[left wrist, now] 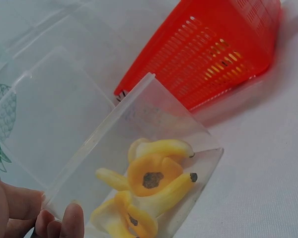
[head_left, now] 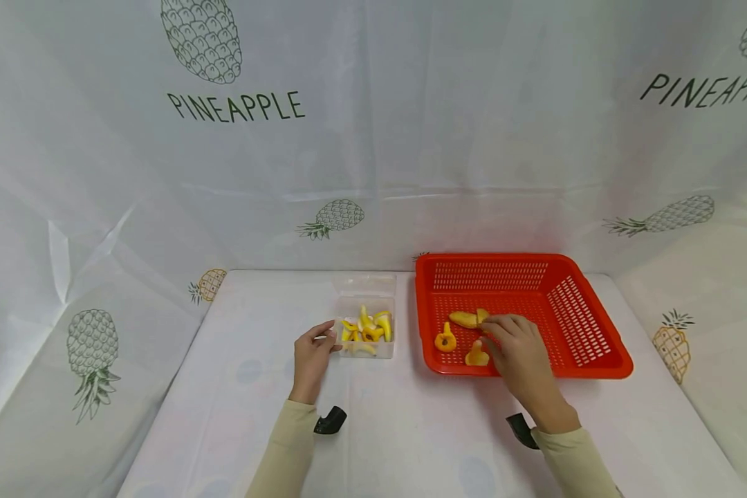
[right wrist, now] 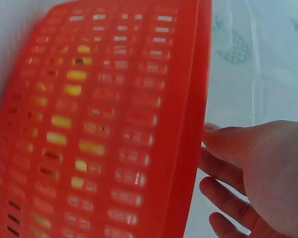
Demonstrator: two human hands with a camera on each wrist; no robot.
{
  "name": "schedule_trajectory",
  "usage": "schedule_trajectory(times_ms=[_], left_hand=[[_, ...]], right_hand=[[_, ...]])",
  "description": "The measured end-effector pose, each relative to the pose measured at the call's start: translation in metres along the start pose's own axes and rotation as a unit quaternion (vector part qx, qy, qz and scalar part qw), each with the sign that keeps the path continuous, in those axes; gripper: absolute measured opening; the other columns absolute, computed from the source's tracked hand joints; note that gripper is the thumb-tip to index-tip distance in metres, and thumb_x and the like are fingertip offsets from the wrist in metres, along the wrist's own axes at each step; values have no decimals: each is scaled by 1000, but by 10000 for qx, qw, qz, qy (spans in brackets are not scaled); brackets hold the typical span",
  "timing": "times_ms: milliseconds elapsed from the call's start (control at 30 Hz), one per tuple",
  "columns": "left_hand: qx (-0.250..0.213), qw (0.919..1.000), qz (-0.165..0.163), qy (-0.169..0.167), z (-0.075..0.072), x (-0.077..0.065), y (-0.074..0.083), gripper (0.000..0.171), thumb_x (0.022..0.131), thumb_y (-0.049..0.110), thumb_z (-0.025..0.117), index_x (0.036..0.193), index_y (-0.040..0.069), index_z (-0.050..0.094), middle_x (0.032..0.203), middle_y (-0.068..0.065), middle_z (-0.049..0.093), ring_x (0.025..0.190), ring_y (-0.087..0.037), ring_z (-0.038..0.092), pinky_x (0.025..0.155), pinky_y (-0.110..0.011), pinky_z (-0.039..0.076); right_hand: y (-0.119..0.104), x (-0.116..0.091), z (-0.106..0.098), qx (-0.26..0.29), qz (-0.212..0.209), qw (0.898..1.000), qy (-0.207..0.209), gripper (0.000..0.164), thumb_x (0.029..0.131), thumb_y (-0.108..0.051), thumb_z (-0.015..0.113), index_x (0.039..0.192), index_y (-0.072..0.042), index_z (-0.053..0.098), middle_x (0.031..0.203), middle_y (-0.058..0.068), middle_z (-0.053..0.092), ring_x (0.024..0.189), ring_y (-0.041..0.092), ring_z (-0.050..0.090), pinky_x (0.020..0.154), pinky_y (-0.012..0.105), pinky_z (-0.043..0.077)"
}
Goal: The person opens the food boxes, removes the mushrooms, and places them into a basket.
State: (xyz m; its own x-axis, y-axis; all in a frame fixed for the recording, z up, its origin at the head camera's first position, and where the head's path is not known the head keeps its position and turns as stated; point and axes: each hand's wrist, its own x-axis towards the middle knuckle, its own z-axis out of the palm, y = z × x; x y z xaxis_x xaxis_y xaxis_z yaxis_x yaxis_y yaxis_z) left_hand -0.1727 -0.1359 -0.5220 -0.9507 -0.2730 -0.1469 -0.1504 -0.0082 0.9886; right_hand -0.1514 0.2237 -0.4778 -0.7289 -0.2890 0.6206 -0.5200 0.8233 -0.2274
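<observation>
Thumb and fingers of my left hand (head_left: 312, 359) grip the left edge of a clear plastic box (head_left: 382, 350), whose lid (head_left: 366, 284) lies folded back behind it. Inside sit several yellow-and-orange pieces (left wrist: 156, 176) that look like small banana peels with dark tips. Over the front left of a red basket (head_left: 523, 373) my right hand (head_left: 524, 356) reaches down, thumb and fingers apart. A long yellow piece (head_left: 463, 319) lies by its fingertips and an orange flared piece (head_left: 476, 355) beside its thumb. Basket wall hides these fingertips in the right wrist view.
Another piece, a ring with a stem (head_left: 445, 339), lies at the basket's left side. The basket stands right of the box on a white-covered table (head_left: 398, 443). A pineapple-print sheet (head_left: 373, 138) hangs behind. Each wrist wears a black mount.
</observation>
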Motion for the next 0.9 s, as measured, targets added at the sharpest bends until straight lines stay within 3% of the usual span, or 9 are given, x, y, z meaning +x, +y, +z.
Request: schedule_trajectory(times_ms=[233,433,700,900], left_hand=[[-99,9999,105,17,0,1,-3,32,103,-2,62,134,-11,67,107,-12,61,80,-14,65,78,-29,66],[-128,9998,138,-3,-1,2,-4,32,102,-3,62,133,-12,66,107,-12,62,80,-15,65,78,-31,66],[-67,9999,130,44,-1,1,-5,32,102,-3,62,133,-10,67,110,-14,61,80,-15,66,77,-28,66],[-39,9999,132,100,0,0,-2,32,102,-4,62,132,-10,68,106,-13,61,78,-13,65,78,-28,66]], right_hand=[[-18,0,11,107,-292,9994,-145,41,69,8,94,106,2,78,106,15,73,102,40,64,90,59,57],[-39,7,23,237,-479,9979,-379,42,73,0,95,111,-2,77,112,13,74,108,37,65,94,54,59],[-67,28,42,155,-808,9945,-650,39,77,-5,94,113,-6,77,115,9,73,110,32,66,98,50,59],[-85,48,57,135,-711,9926,-977,40,81,-6,92,117,-9,76,119,8,72,113,31,64,101,48,58]])
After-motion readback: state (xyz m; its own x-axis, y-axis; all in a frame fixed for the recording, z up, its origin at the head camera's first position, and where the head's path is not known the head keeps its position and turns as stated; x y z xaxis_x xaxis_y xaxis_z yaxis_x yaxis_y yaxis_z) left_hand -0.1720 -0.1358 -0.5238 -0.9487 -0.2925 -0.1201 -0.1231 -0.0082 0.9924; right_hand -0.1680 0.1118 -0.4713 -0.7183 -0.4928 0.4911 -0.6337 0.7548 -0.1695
